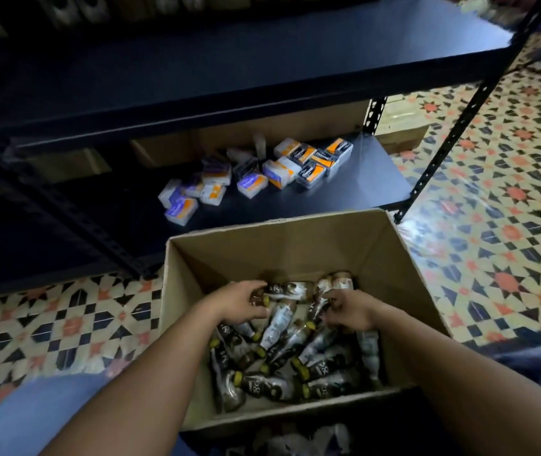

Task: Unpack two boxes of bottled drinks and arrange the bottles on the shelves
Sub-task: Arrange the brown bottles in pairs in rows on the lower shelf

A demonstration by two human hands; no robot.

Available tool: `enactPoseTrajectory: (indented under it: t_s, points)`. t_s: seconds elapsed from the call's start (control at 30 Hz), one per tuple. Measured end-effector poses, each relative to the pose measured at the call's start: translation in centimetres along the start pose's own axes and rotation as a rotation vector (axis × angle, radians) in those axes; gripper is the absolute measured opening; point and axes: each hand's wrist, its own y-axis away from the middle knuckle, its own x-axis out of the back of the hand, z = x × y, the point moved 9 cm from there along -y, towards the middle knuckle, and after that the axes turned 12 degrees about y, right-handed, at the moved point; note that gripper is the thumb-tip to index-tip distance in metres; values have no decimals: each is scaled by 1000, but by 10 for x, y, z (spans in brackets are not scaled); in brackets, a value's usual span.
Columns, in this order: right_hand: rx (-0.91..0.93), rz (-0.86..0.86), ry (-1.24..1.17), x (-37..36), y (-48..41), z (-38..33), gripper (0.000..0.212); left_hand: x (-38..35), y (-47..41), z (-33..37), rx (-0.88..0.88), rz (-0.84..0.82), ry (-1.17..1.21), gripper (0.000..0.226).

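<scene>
An open cardboard box [262, 248] stands on the tiled floor in front of me. Several small bottles [282, 360] with yellow caps and dark-and-white labels lie jumbled inside it. Both my hands reach down into the box. My left hand [239, 302] is closed around the capped end of one bottle [282, 291] lying near the far side. My right hand [349, 309] grips another bottle [325, 291] near the right of the pile. A dark metal shelving unit [229, 93] stands behind the box, and no bottles show on its boards.
The lower shelf board [371, 185] holds several small white, orange and purple packets [256, 172], with cardboard boxes [170, 149] behind them. A perforated shelf post [440, 153] stands right of the box. Patterned floor tiles [493, 225] spread to the right; my blue-trousered knees [32, 413] flank the box.
</scene>
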Motion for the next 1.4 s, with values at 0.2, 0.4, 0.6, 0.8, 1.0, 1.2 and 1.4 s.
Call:
enactPoseTrajectory:
  t_s: [0.2, 0.4, 0.6, 0.8, 1.0, 1.2, 1.4]
  points:
    - [-212, 165, -437, -40, -42, 94, 92, -47, -72, -8, 9, 22, 247, 62]
    - [-290, 309, -515, -28, -57, 106, 65, -79, -130, -34, 11, 181, 415, 39]
    - [-302, 331, -590, -49, -88, 114, 64, -77, -162, -67, 5, 331, 374, 61]
    - [-401, 409, -640, -61, -106, 126, 78, -80, -182, -90, -3, 373, 197, 54]
    - [-373, 453, -587, -63, -109, 121, 72, -90, -185, -103, -4, 399, 164, 59]
    - [-200, 492, -555, -38, -104, 91, 67, -67, -164, -78, -76, 402, 353, 61]
    - [-169, 412, -623, -7, -78, 73, 45, -26, -110, -46, -79, 519, 506, 53]
